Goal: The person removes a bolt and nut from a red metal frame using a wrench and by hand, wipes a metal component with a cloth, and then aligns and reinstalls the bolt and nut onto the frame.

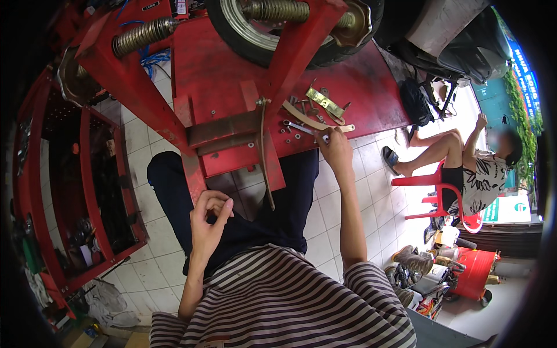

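Note:
On the red metal bench [371, 98], my right hand [336, 152] has its fingers closed around the near end of a small silver wrench [300, 127]. Beside the wrench lie a curved tan metal strip [307, 119], a brass-coloured bracket [325, 104] and several small bolts and nuts. My left hand [209, 223] is loosely curled above my left thigh, at the lower end of a red frame leg [194, 174]; I make out nothing in its fingers. A thin curved metal bar [266, 156] sticks down from the red frame between my hands.
A tyred wheel [255, 43] and the frame's large screw spindles [145, 36] stand over the bench. At left is a red tool cabinet [110, 180]. A person [487, 162] sits on a red plastic chair [444, 185] at right, near a red bin [473, 269] and piled parts.

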The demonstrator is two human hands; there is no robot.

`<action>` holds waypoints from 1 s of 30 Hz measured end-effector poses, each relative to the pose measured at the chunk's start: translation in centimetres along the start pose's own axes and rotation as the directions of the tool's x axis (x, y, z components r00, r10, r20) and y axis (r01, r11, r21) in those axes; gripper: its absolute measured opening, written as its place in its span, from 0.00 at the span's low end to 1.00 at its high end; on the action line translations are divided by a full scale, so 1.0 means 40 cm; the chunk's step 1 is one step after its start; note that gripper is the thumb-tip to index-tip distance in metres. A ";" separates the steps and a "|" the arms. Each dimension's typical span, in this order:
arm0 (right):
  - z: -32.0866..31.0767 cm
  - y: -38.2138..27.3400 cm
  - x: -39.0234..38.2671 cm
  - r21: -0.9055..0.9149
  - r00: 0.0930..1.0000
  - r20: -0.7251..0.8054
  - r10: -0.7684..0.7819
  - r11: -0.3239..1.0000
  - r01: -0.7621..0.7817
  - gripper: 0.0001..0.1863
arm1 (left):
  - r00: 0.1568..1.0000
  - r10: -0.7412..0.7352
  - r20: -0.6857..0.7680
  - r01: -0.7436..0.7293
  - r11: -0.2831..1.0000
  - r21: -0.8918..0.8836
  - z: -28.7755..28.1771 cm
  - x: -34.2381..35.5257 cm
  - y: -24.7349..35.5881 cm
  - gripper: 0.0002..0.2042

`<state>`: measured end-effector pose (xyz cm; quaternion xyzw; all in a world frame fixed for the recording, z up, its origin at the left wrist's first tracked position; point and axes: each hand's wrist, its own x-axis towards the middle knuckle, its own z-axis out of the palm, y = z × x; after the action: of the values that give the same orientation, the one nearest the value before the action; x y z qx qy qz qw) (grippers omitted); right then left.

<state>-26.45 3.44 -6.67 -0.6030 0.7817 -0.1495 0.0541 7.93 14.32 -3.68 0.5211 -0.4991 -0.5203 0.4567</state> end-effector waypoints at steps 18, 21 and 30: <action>-0.063 -0.053 -0.078 0.750 0.979 0.202 -0.042 0.650 -0.127 0.14 | 0.993 0.015 0.116 -0.010 0.999 -0.050 0.030 0.002 0.026 0.05; -0.160 -0.169 -0.161 0.855 0.937 0.329 -0.114 0.458 -0.245 0.12 | 0.965 -0.005 0.263 0.028 0.996 -0.085 0.055 0.015 0.042 0.08; -0.108 -0.339 -0.305 0.937 0.919 0.261 -0.296 0.308 -0.167 0.06 | 0.966 0.057 0.254 -0.028 0.993 -0.117 0.118 0.018 0.078 0.10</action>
<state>-11.78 12.78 0.31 -0.5027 0.4898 -0.4594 0.5443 3.07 13.56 -0.83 0.4119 -0.5349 -0.6007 0.4282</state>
